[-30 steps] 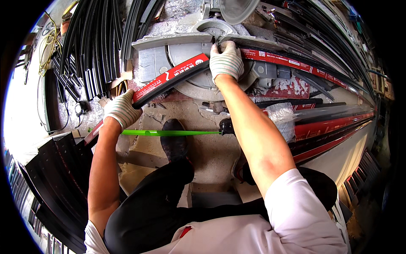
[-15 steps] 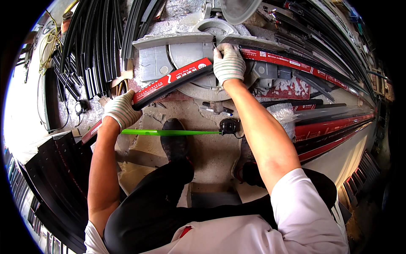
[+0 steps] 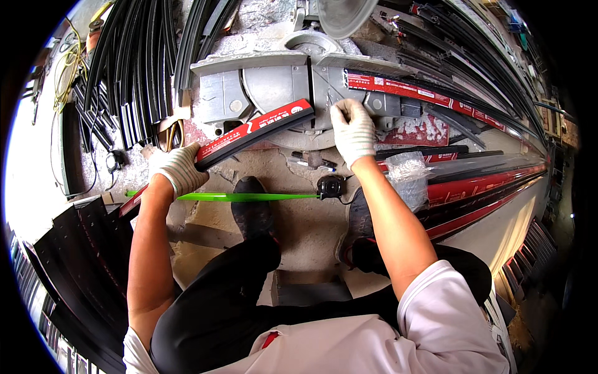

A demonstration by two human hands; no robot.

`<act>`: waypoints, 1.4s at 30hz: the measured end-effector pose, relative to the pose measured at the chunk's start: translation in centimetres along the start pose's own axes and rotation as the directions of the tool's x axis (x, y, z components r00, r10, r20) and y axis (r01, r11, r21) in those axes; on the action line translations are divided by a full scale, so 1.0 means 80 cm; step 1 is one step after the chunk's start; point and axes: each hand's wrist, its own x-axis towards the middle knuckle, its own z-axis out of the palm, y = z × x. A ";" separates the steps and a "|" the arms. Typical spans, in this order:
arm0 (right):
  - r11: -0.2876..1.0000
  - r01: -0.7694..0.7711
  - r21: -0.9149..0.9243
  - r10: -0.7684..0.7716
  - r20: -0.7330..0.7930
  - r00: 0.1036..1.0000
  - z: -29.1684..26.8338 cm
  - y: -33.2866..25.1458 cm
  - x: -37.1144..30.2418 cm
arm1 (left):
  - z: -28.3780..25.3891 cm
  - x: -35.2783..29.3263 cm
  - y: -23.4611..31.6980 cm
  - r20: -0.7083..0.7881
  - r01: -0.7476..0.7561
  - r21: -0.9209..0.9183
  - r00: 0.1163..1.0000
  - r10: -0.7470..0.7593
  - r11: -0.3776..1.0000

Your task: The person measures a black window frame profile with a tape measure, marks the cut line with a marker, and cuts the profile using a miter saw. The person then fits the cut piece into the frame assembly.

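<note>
Both my hands wear white striped work gloves. My left hand (image 3: 179,169) is closed around a black profile bar with a red printed film (image 3: 258,128), whose far end lies over the front of the grey mitre saw table (image 3: 274,87). My right hand (image 3: 353,129) is in a pinch in front of the saw fence, right of that end. A thin dark strip (image 3: 329,85) runs from its fingertips toward the saw slot. Behind the right hand, a second red-filmed profile bar (image 3: 411,90) lies across the right side of the saw table. The round saw blade (image 3: 346,15) sits above the fence.
A tape measure (image 3: 330,186) lies on the floor with its green blade (image 3: 249,197) drawn out leftward. Black profiles (image 3: 134,68) are piled at far left, more (image 3: 81,255) at near left. Plastic-wrapped red profiles (image 3: 479,187) lie at right. Pens (image 3: 313,162) rest before the saw.
My right hand has drawn back from the fence, toward me and rightward, and a thin strip now shows at its fingertips. The left-held bar's far end has dropped slightly nearer me.
</note>
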 end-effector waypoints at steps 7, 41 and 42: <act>0.979 -0.132 0.152 0.146 -0.086 0.985 -0.103 0.053 -0.007 | -0.015 -0.002 0.017 0.100 -0.008 -0.034 0.995 0.011 0.999; 0.560 0.768 -0.311 -0.510 0.601 0.616 -0.309 -0.266 -0.125 | -0.091 -0.178 0.127 -0.040 -0.224 0.098 0.973 0.229 0.970; 0.546 0.801 -0.245 -0.589 0.568 0.575 -0.297 -0.273 -0.134 | -0.096 -0.187 0.127 -0.045 -0.237 0.120 0.969 0.244 0.964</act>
